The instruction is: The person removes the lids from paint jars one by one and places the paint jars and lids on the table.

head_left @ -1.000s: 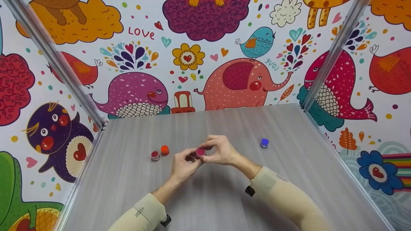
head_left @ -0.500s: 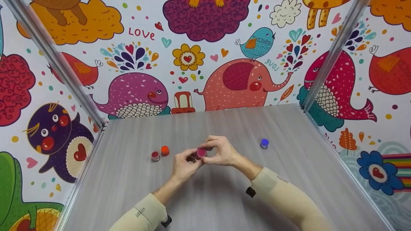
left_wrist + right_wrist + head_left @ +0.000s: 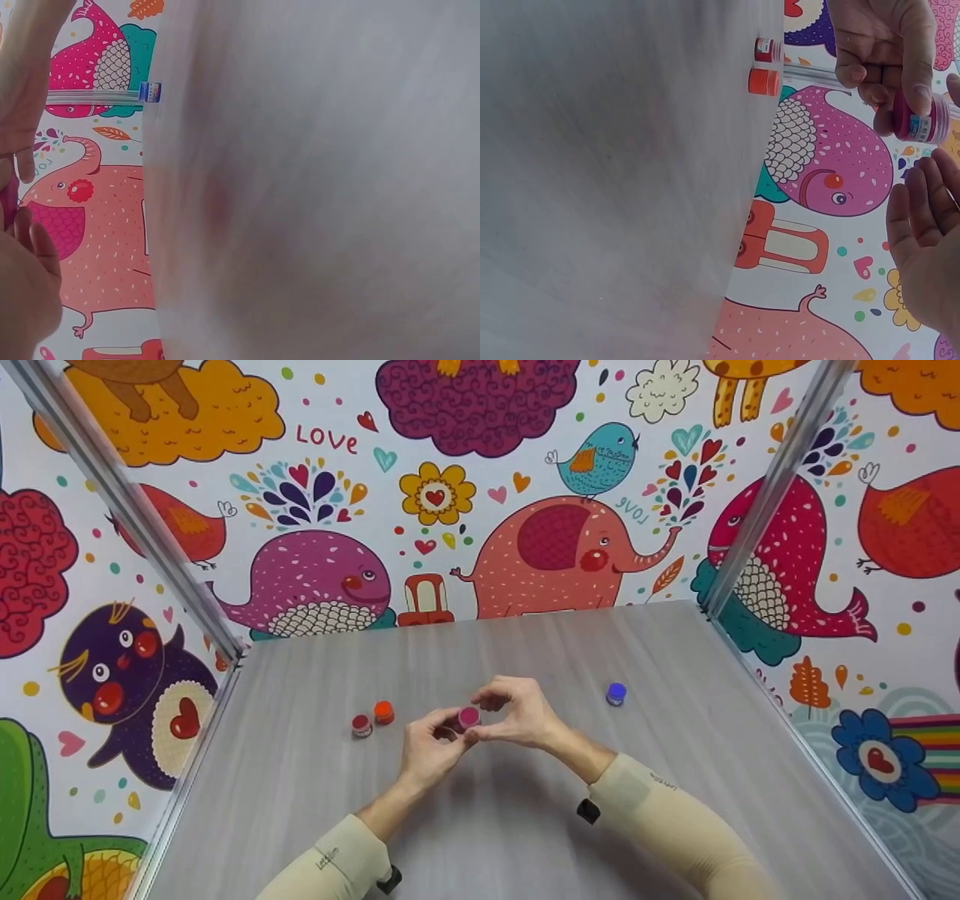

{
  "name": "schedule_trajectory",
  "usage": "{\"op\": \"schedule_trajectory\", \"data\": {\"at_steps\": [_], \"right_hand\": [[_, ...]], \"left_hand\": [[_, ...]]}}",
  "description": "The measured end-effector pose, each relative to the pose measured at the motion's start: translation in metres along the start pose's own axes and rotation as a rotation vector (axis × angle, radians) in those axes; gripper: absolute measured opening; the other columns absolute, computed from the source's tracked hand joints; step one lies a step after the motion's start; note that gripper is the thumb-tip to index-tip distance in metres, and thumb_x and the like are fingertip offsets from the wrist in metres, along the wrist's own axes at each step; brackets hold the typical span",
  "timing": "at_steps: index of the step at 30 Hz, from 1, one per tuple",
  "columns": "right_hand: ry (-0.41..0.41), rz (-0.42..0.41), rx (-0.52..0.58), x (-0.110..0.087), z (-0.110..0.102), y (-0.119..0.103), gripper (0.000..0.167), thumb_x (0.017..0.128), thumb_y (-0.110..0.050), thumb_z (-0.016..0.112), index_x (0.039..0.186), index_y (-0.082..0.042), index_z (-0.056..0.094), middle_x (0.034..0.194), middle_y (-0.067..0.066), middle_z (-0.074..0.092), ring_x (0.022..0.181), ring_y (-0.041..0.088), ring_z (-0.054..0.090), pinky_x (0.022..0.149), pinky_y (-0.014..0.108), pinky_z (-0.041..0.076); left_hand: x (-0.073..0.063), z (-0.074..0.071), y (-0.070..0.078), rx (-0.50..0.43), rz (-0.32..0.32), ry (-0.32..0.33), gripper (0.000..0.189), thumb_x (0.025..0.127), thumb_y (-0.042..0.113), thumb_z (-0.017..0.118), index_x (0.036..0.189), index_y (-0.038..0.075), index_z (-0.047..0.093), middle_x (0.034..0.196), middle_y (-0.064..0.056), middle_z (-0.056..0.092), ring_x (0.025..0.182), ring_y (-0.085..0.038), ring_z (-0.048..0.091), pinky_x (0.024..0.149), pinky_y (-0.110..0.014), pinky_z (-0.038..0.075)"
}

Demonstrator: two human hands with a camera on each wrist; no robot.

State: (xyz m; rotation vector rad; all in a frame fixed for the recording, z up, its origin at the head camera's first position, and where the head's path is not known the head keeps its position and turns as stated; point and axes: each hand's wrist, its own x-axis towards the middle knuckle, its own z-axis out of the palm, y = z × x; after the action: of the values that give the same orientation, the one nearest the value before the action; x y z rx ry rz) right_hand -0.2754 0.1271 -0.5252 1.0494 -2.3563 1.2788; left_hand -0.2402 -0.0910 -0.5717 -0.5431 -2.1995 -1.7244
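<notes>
Over the middle of the table, my left hand [image 3: 433, 748] pinches a small magenta paint jar [image 3: 469, 717] between thumb and fingers. In the right wrist view the jar [image 3: 921, 126] lies tilted on its side, a label on its wall and its ridged, clear pinkish end toward my right hand [image 3: 930, 232]. The right hand's fingers are extended and spread around that end, with a gap between the fingers and the jar. In the left wrist view only a sliver of the magenta jar [image 3: 9, 196] shows between the hands at the left edge.
Left of the hands, a dark red paint jar [image 3: 362, 726] and an orange paint jar [image 3: 384, 712] stand side by side on the grey table [image 3: 300, 810]. A blue paint jar [image 3: 616, 694] stands to the right. Patterned walls with metal posts [image 3: 772, 502] enclose the table.
The right hand's fingers have loosened and spread away from the magenta jar's top. The left hand keeps its hold in nearly the same place. The other jars have not moved.
</notes>
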Motion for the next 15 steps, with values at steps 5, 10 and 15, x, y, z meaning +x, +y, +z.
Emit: {"op": "schedule_trajectory", "data": {"at_steps": [5,10,15], "right_hand": [[0.009,0.017,0.002,-0.0003,0.0013,-0.0020,0.037,0.081,-0.029,0.104,0.107,-0.010,0.084,0.096,0.012,0.081,0.086,0.023,0.076,0.081,0.033,0.067],[0.011,0.024,-0.012,-0.0003,0.0013,-0.0040,0.035,0.082,-0.029,0.103,0.106,-0.011,0.084,0.095,0.008,0.080,0.086,0.021,0.075,0.082,0.032,0.066],[0.008,0.031,-0.021,-0.0010,0.0011,-0.0031,0.033,0.084,-0.030,0.102,0.106,-0.012,0.085,0.094,0.007,0.080,0.085,0.020,0.074,0.082,0.029,0.065]], "left_hand": [[0.0003,0.0010,-0.0008,-0.003,0.010,-0.009,0.027,0.088,0.009,0.096,0.114,0.009,0.086,0.096,-0.011,0.084,0.081,-0.006,0.071,0.076,-0.021,0.063],[0.0007,0.0015,0.0000,-0.008,-0.010,-0.015,0.028,0.087,0.009,0.097,0.113,0.012,0.086,0.096,-0.007,0.084,0.081,-0.009,0.071,0.076,-0.022,0.062],[0.0014,0.0026,0.0009,-0.016,-0.009,-0.015,0.027,0.087,0.007,0.097,0.112,0.014,0.086,0.095,-0.006,0.084,0.081,-0.010,0.071,0.075,-0.027,0.064]]}}
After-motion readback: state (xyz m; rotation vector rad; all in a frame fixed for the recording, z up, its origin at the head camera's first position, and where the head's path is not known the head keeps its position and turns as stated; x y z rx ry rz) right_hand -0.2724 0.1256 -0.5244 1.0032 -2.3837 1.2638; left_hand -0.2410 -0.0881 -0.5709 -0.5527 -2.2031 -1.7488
